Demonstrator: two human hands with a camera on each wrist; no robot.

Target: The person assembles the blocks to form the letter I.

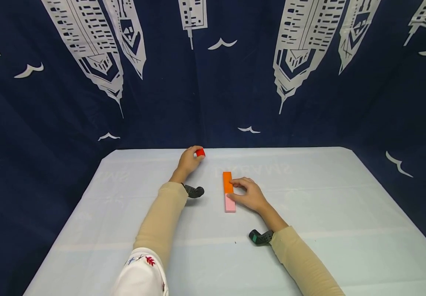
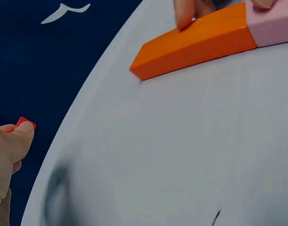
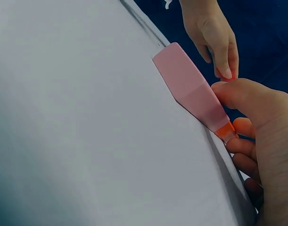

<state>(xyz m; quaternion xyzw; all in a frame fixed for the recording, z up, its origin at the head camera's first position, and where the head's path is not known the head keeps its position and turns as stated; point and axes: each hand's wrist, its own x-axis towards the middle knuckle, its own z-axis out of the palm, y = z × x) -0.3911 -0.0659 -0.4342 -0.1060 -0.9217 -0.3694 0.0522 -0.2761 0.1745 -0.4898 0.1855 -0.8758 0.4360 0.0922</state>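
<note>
Near the far edge of the table, my left hand pinches a small red block between thumb and fingers; the block is mostly covered by fingertips in the left wrist view. To the right and closer, an orange block and a pink block lie end to end in a line. The orange one is farther away. My right hand rests along their right side, its thumb touching the pink block and a forefinger touching the orange one. No finger shows on the left side of the blocks.
A white-covered table spreads beneath both hands. Behind it hangs a dark blue curtain printed with white buildings and birds. A black wrist device sits at the left wrist and another at the right wrist.
</note>
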